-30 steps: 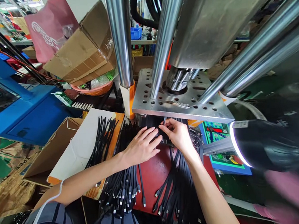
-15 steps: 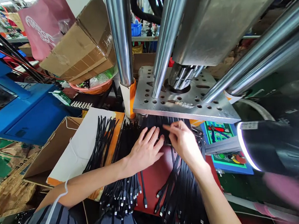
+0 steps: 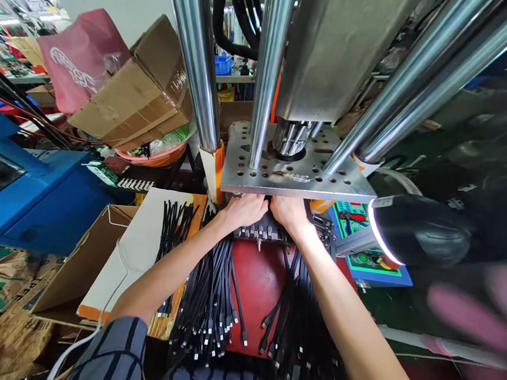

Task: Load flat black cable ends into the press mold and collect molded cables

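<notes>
Under the metal press plate (image 3: 253,181), my left hand (image 3: 246,208) and my right hand (image 3: 288,209) are side by side with fingers curled in. Their fingertips are partly hidden below the plate's front edge, so what they grip is unclear. Just in front of them sits a dark mould block (image 3: 262,233) with a row of small metal pieces along its front. Black cables (image 3: 212,300) with silver plug ends hang left of the block. Another bunch of black cables (image 3: 296,318) hangs beside my right forearm.
Steel columns (image 3: 198,74) rise around the press plate. A white board (image 3: 132,241) carrying more black cables leans at the left over a cardboard box (image 3: 75,279). On the right are a round-rimmed lamp (image 3: 408,230) and a control panel (image 3: 363,258). Red table surface (image 3: 258,286) shows below the block.
Both hands have moved forward, from over the block to beneath the plate's front edge, and their fingers have curled. The block's front row of metal pieces has come into view.
</notes>
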`<act>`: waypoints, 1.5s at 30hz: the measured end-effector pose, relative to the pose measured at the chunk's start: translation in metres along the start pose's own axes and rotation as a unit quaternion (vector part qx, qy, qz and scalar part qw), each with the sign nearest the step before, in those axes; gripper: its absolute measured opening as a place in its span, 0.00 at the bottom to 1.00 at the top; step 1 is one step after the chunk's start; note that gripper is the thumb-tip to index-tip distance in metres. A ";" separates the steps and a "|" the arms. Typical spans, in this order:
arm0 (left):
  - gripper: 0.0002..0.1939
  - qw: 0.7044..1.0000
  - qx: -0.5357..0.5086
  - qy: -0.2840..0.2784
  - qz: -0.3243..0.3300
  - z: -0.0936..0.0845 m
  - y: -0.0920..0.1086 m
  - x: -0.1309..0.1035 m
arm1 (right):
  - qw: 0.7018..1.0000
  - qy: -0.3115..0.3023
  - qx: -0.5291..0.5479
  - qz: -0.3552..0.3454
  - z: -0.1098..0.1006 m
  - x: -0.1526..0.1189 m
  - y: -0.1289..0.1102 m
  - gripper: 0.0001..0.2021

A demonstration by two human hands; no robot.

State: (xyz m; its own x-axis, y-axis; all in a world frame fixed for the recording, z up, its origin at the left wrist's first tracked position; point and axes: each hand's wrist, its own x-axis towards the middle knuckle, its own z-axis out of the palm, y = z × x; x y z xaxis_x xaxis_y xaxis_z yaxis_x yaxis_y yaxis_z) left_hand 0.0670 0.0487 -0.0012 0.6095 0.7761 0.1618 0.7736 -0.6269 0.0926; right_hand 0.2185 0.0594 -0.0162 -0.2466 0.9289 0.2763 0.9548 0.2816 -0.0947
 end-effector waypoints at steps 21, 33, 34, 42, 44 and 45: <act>0.13 0.906 -0.294 -0.014 -0.306 0.013 0.017 -0.210 | 0.949 -0.016 0.157 0.272 -0.004 -0.286 -0.038 0.27; 0.20 0.607 -0.744 -0.043 -0.277 -0.012 0.118 -0.203 | 0.789 -0.064 0.583 0.182 -0.066 -0.282 -0.110 0.15; 0.20 0.602 -0.749 -0.033 -0.275 -0.012 0.121 -0.203 | 0.789 -0.066 0.585 0.177 -0.066 -0.281 -0.112 0.15; 0.17 0.653 -0.715 -0.022 -0.247 -0.013 0.121 -0.212 | 0.816 -0.112 0.554 0.123 -0.072 -0.278 -0.097 0.16; 0.14 0.711 -0.667 -0.014 -0.220 -0.009 0.124 -0.217 | 0.814 -0.127 0.552 0.126 -0.073 -0.274 -0.090 0.13; 0.12 0.739 -0.643 -0.012 -0.202 -0.006 0.126 -0.220 | 0.808 -0.120 0.560 0.137 -0.073 -0.271 -0.088 0.13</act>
State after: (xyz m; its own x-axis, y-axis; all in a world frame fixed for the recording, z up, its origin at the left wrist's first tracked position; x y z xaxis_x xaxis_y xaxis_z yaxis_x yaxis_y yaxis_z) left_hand 0.0292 -0.2009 -0.0191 0.3885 0.9091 -0.1500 0.0992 0.1206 0.9877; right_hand 0.2135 -0.2346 -0.0131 -0.2047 0.9753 -0.0831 0.2641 -0.0267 -0.9641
